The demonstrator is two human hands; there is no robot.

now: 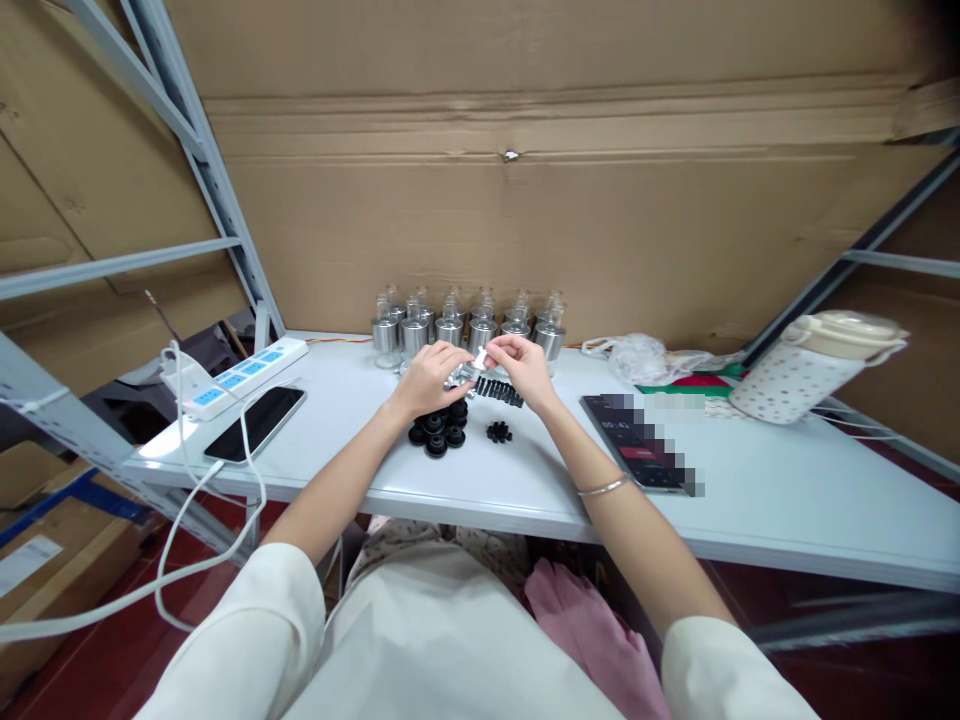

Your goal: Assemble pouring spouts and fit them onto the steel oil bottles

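Note:
Over the middle of the table, my left hand [435, 378] and my right hand [520, 366] meet at a small whitish piece [480, 358], with the fingers of both closed around it. Shiny small parts show partly beneath my left fingers. Round black caps [436, 432] are clustered below my left hand. Black tube-like pieces [500, 391] lie in a row between the hands, and a little pile of small black parts [499, 432] sits nearer the front edge. Behind the hands stand several glass bottles with metal-coloured bodies [482, 332].
On the left of the white table [540, 490] are a power strip [247, 377], a phone [256, 425] and white cables. To the right lie a tablet-like device [634, 440], a plastic bag [637, 357] and a dotted container [817, 370]. Cardboard [570, 220] walls the back.

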